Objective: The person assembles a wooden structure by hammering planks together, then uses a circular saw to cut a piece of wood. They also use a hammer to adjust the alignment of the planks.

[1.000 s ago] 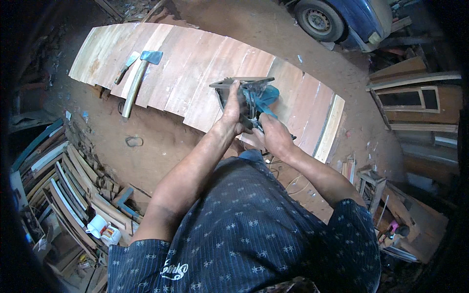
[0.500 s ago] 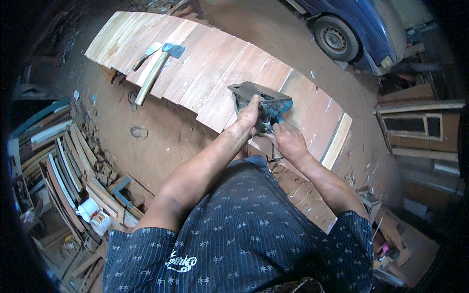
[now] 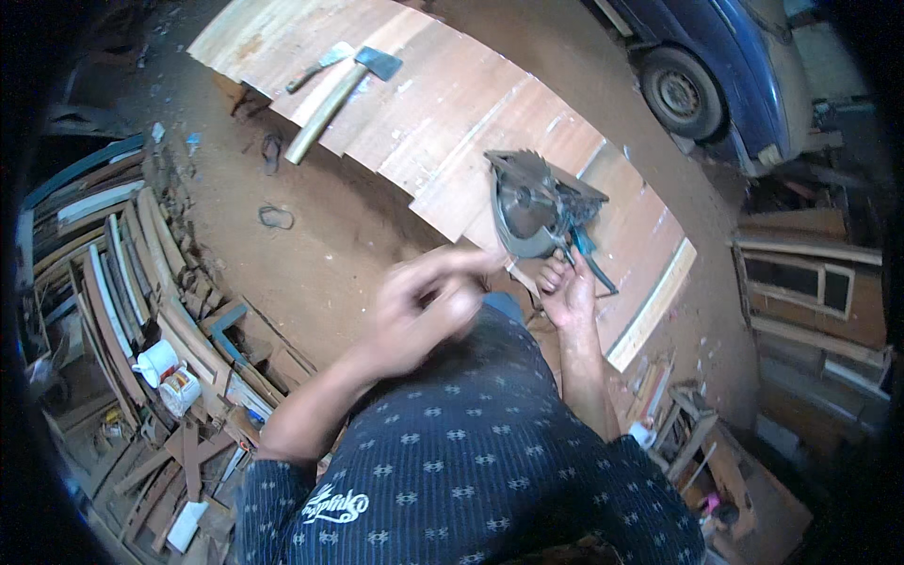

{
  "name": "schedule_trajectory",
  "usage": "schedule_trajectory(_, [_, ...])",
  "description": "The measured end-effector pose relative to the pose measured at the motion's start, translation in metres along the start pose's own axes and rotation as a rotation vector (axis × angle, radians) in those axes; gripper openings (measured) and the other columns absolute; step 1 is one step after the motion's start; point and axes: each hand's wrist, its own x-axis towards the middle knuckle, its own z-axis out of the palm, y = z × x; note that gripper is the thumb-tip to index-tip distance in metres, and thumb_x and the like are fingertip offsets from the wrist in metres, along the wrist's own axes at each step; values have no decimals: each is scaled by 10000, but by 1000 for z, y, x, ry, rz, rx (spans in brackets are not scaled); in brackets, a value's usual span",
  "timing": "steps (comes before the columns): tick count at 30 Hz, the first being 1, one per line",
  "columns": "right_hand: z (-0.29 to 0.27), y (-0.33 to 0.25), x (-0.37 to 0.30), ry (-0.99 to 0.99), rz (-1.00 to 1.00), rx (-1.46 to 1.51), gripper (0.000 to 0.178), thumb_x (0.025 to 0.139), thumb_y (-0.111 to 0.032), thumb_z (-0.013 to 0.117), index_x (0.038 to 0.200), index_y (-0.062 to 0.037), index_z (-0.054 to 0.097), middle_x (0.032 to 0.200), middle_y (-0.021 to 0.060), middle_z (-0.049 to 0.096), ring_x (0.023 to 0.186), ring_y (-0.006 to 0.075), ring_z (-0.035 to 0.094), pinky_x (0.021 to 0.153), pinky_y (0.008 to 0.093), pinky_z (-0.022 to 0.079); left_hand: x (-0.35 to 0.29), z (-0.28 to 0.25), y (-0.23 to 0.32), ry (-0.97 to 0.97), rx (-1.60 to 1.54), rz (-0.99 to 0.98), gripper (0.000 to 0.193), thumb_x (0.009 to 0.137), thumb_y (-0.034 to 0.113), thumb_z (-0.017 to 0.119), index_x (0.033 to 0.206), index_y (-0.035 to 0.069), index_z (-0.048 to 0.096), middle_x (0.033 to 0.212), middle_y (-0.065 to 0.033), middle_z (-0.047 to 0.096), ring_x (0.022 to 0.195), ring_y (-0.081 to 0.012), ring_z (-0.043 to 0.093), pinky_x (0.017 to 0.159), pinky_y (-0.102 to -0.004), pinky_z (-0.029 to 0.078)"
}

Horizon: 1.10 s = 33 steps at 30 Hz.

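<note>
A teal and grey circular saw (image 3: pixel 537 202) lies tilted on the pale wooden boards, its toothed blade and guard showing. My right hand (image 3: pixel 568 290) is at the saw's near lower edge, palm up with fingers curled. What those fingers close on is too small to make out. Away from the saw, my left hand (image 3: pixel 428 306) hangs in front of my shirt, smeared by motion, so its grip cannot be read. Farther left on the boards rest a hatchet (image 3: pixel 344 104) with a wooden handle and a short broad-bladed hand tool (image 3: pixel 321 67).
The boards (image 3: pixel 443 113) form a long bench top across the sandy floor. Curved wood pieces (image 3: pixel 122 292) and white buckets (image 3: pixel 169 377) are stacked at left. A blue vehicle (image 3: pixel 725 71) stands at far right, above wooden frames (image 3: pixel 800 278). A sandal (image 3: pixel 275 217) lies on the floor.
My left hand has come off the saw and drawn back left toward my body. The right hand has turned palm up beside the saw. More of the blade and guard now shows.
</note>
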Motion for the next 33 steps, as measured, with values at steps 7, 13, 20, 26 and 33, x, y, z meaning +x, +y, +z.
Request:
schedule_trajectory(7, [34,20,-26,-365,-1140,-2613,262,946,-218,552,1011,18,644,1136,221,635,1067,320,605,898,415,518,-72,-57,86,-623,-384,849,313,981,333,587,1220,142,654,690,-8,581,539,-137,509,549,-318,477])
schedule_trajectory(13, [-82,-21,67,-216,-69,-3203,277,852,-50,554,1110,-16,650,1206,205,636,1166,304,605,932,378,520,-104,-75,97,-730,-420,927,314,969,396,599,1247,253,623,708,58,536,574,-92,477,609,-276,484])
schedule_trajectory(20, [0,-36,78,-443,-1043,-3117,332,793,-95,636,1123,-54,653,1089,193,694,1030,307,677,848,393,556,-122,-112,85,-676,-356,897,334,947,394,661,1182,164,608,655,-49,647,584,-205,668,587,-388,576])
schedule_trajectory(26, [122,-44,1,-146,-725,-2470,487,786,-190,689,1266,-125,643,831,201,708,785,308,718,690,409,559,-87,-89,-37,390,-316,568,348,1012,330,561,1157,17,605,598,30,444,516,-108,439,565,-269,443])
schedule_trajectory(33, [85,-2,-81,35,-184,-1296,322,824,-172,717,1081,10,650,728,1,605,585,94,545,547,269,463,-3,-69,-223,439,120,-82,307,1016,288,593,1149,19,652,844,-4,609,778,-89,572,699,-243,481])
